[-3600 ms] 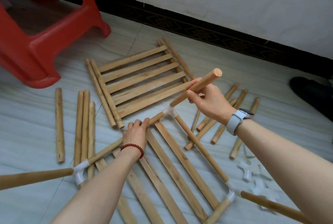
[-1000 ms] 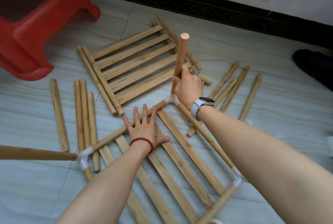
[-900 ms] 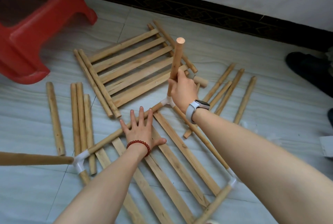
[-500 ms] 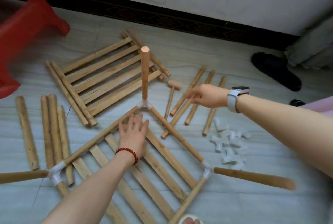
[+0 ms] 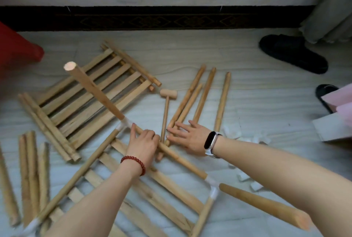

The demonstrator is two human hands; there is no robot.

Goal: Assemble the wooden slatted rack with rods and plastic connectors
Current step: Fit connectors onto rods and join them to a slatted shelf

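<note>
The left hand (image 5: 142,144) curls over a frame rod (image 5: 182,158), one finger stretched toward the white connector (image 5: 124,124) just beyond it. From that connector an upright rod (image 5: 93,88) rises, tilted away to the left. The right hand (image 5: 190,137) lies flat with fingers spread, fingertips beside the mallet (image 5: 165,114) handle and the near ends of loose rods (image 5: 205,97). A slatted panel (image 5: 91,99) lies past the left hand; spare connectors (image 5: 245,177) are scattered by the right forearm.

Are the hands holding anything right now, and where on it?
Left hand grips the frame rod just below the corner connector. Right hand lies open over the loose rods, holding nothing.
</note>
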